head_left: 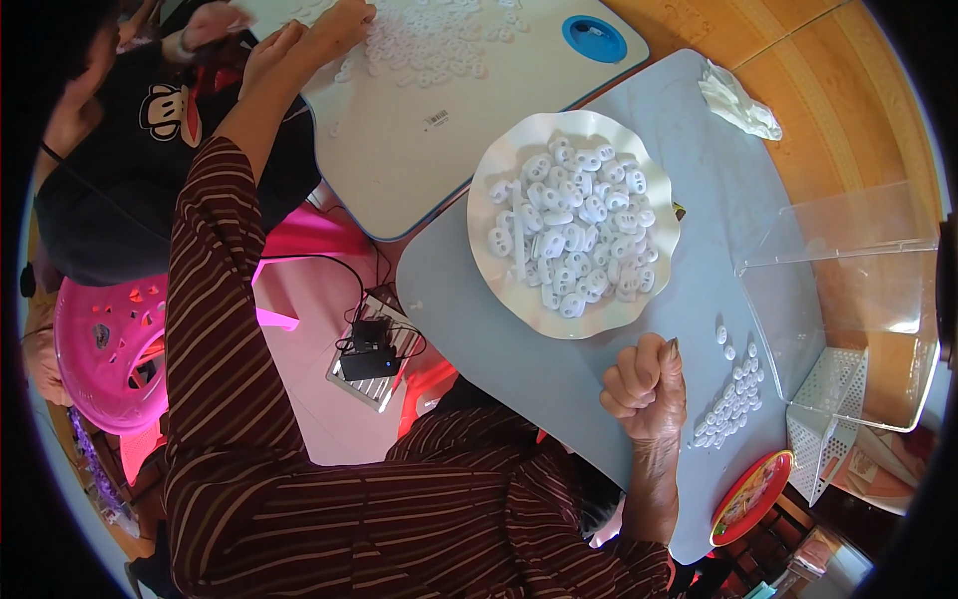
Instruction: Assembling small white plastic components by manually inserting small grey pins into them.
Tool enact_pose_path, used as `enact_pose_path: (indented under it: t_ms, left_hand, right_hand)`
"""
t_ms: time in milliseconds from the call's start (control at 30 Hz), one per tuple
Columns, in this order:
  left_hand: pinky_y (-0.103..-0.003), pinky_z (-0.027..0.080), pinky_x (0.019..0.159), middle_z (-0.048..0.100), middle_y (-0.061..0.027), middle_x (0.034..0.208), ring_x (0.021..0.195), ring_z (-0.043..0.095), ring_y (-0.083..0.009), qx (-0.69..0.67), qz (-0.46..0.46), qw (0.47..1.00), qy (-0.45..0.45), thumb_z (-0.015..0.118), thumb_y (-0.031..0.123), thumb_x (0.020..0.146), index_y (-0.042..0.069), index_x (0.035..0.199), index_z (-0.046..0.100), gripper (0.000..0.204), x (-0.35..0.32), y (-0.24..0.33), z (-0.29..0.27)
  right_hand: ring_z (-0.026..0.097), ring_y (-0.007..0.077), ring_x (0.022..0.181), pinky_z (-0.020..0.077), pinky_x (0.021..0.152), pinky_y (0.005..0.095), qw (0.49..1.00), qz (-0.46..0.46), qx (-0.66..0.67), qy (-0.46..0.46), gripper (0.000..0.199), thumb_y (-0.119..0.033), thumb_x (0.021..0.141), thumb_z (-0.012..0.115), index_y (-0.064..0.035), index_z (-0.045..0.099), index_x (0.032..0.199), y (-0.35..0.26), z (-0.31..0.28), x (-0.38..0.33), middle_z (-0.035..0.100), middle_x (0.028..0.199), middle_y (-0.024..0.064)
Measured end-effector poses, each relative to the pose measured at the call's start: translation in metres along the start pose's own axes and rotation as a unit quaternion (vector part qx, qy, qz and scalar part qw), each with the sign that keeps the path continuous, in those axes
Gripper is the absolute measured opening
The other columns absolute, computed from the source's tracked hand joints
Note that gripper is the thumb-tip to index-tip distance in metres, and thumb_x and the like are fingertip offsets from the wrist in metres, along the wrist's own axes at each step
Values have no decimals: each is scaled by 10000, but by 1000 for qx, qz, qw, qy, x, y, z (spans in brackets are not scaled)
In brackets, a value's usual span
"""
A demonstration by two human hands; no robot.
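My left arm, in a striped sleeve, stretches up and left to the white table. There my left hand [331, 32] is at the edge of a pile of small white plastic pieces [424, 40], its fingers drawn together; what they hold is hidden. My right hand [647, 384] is over the grey table just below the bowl, fingers curled in and thumb up; anything inside is out of sight. A cream, wavy-rimmed bowl [489, 275] is heaped with white oval pieces [574, 220] that have two holes. Smaller white pieces [733, 402] lie loose right of my right hand.
Another person in black [110, 200] sits at the far left beside the white table [389, 180]. On the grey table [449, 270] are a clear plastic box [848, 299] and a red-rimmed tray [733, 524]. A blue round dish [595, 40] and a pink stool [100, 349] also show.
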State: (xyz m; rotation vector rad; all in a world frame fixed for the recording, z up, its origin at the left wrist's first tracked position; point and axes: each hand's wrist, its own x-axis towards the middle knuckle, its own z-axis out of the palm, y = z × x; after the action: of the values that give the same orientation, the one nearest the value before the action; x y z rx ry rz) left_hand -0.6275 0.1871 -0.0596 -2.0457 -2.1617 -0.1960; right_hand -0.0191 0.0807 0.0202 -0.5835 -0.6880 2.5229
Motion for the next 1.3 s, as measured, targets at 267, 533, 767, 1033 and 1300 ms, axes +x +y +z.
enact_pose_path:
  t_ms: [267,533,767,1033,1300]
  left_hand:
    - [-355,443,679,586,-163,814,740,556,-319,-41,30,998,-45,513,52,785,16,864,551,95,7,-24,4]
    - [-332,441,648,570,-104,752,683,537,-243,-81,-49,994,59,529,94,776,42,885,547,122,-4,-10,11]
    - [-270,465,634,603,-26,750,667,553,-126,-195,-188,959,86,549,145,819,79,969,630,183,-16,-5,-7]
    - [-273,330,992,360,-143,1413,1286,365,-140,-438,-77,889,-111,617,406,851,169,1336,400,582,-23,115,-112]
    - [-310,455,676,536,-58,893,810,539,-221,-449,386,805,45,609,108,739,41,871,585,150,-112,399,-184]
  right_hand:
    - [226,67,450,197,372,209,1000,-1,5,-2,440,-431,974,374,-108,373,676,1,-1,0,282,546,-32]
    - [230,65,454,200,374,204,1000,-2,9,-3,434,-426,975,375,-108,374,680,1,0,1,285,551,-35]
    - [226,61,456,202,371,201,1000,-6,13,-10,424,-427,975,374,-111,375,693,1,-1,2,284,557,-39]
    - [238,54,472,182,378,194,998,4,-41,38,467,-520,934,397,-109,434,716,-1,13,-2,314,572,-30]
    - [433,104,530,294,397,208,990,-31,-50,129,623,-679,864,338,-95,510,995,-1,34,-20,503,736,30]
